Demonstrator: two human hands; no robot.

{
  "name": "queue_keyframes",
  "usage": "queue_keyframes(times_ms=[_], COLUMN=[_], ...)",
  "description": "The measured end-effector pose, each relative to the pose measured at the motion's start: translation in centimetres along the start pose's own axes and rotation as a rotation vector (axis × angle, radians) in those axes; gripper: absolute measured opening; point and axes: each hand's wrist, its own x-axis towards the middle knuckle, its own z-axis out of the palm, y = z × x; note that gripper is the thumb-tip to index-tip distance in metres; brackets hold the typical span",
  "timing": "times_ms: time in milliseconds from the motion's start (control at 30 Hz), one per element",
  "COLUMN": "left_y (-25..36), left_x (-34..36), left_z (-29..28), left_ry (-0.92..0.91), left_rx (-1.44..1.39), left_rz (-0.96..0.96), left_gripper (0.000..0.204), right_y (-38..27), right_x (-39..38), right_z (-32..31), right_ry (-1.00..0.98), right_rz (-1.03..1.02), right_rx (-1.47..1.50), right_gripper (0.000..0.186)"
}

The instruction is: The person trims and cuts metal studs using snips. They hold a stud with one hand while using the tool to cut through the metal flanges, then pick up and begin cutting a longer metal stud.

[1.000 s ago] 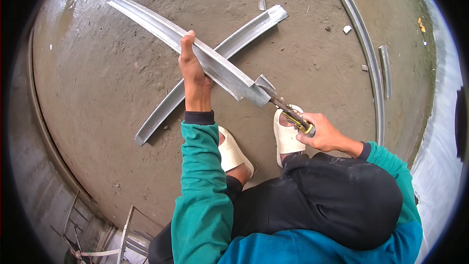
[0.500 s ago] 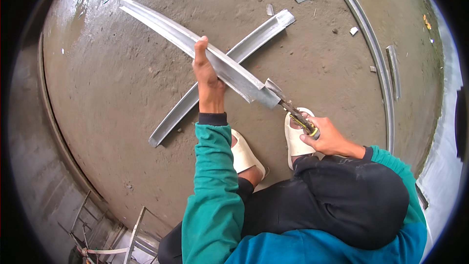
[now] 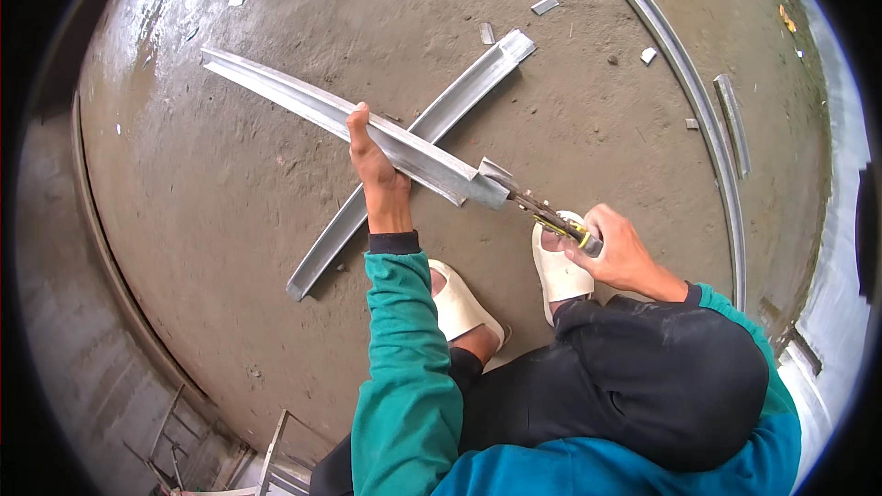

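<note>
Channel (image 3: 421, 159) over second channel (image 3: 467, 87) (on floor (image 3: 211, 248))

Worksite: rough floor (image 3: 230, 220), metal offcuts (image 3: 545, 5)

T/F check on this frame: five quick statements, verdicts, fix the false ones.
1. The left hand grips the held metal channel. True.
2. The right hand is empty. False: it holds a hand tool with yellow-and-dark handles.
3. The tool's far end is at the held channel's near end, on the picture's right. True.
4. In this view, the held channel runs parallel to the second channel. False: they cross in an X.
5. The person's sandals are black. False: they are cream.
</note>
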Motion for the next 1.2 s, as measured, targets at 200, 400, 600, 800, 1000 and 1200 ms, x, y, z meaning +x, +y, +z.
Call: queue_keyframes(times_ms=[200,400,600,800,1000,1200], left_y=[-0.4,-1.2,-2.4,-3.2,0.6,4.9], left_x=[0.6,0.8,1.5,1.9,1.6,-0.3], left_z=[0.2,0.1,-0.3,-0.2,1.9,0.0], left_ry=[0.019,-0.01,0.032,-0.021,-0.021,-0.366], left_rx=[-0.018,-0.014,-0.005,0.018,-0.098,-0.57], left_rz=[-0.039,-0.039,0.006,-0.011,0.02,-0.16], left_gripper=[0.065,0.052,0.048,0.056,0.06,0.047], right_y=[-1.3,2.4,0.4,2.4,1.2,3.9], right_x=[-0.1,-0.2,0.0,-0.3,-1.7,-4.1], right_z=[-1.3,-0.5,-0.1,-1.9,-13.6,-10.3], right_ry=[-0.086,-0.106,-0.093,0.129,-0.367,-0.621], right_rz=[-0.089,-0.27,0.067,-0.354,-0.206,-0.15], right_rx=[0.412,0.447,0.183,-0.196,-0.014,0.314], right_gripper=[0.032,0.028,0.022,0.047,0.066,0.08])
